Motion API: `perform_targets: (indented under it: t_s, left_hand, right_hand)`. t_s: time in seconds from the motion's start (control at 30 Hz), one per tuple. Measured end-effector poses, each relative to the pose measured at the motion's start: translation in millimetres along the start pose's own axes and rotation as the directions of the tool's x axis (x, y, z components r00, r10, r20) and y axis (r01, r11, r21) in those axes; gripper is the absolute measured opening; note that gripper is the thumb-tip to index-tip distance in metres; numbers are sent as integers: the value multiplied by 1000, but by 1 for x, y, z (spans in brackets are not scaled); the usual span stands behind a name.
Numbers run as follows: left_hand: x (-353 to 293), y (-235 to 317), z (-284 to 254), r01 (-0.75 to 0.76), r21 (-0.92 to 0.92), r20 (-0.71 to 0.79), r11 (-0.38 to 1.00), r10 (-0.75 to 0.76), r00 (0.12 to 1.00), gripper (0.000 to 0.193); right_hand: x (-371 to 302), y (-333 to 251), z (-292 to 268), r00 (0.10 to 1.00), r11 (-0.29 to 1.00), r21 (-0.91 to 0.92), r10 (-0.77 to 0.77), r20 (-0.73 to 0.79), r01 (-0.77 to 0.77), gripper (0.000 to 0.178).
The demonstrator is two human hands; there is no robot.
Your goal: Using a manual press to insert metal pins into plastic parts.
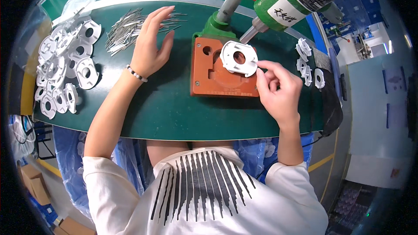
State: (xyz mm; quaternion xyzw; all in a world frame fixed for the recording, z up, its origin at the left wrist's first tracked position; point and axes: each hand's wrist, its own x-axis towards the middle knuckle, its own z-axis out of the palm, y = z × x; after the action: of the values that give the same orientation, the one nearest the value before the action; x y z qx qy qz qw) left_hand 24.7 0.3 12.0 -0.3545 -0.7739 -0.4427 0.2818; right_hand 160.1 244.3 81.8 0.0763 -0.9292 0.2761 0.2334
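Between the thumb and fingers of my right hand (281,87) is a white round plastic part (239,59) with a hole in its middle. It is tilted over the orange-brown fixture block (224,88), partly covering its recess; I cannot tell whether it touches the block. My left hand (152,45) is beside and partly over a pile of thin metal pins (126,29). Its fingers are stretched out and the thumb stands apart, with nothing seen in them. A green hand press (278,0) rises behind the block, its metal ram (254,29) just above the plastic part.
A heap of similar white plastic parts (61,67) lies on the green table (170,113) at the left. Several more white parts (305,63) sit at the right, near a dark cloth-like item (333,104). Blue-lined bins (72,165) stand below the table's near edge.
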Motion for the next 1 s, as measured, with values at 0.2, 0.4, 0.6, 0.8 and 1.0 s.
perform_targets:
  t_s: [0.2,0.4,0.6,0.8,1.0]
  left_hand:
    - [1,2,-1,8,-6,-10,1000,-8,1000,49]
    - [0,-1,-3,-10,9,-14,1000,10,1000,50]
    - [1,1,-2,-27,0,-26,1000,27,999,50]
    - [1,-1,-3,-27,15,-29,1000,27,999,51]
    - [1,0,-5,-43,8,-34,999,43,998,51]
  right_hand:
    - [28,12,-3,873,922,74,-383,303,379,23]
    - [23,-7,6,897,939,-18,-321,303,342,20]
    - [28,-26,19,924,944,-119,-266,275,307,30]
    - [33,-34,19,962,967,245,-5,274,-65,24]
    - [15,-6,20,910,913,117,-402,98,391,33]
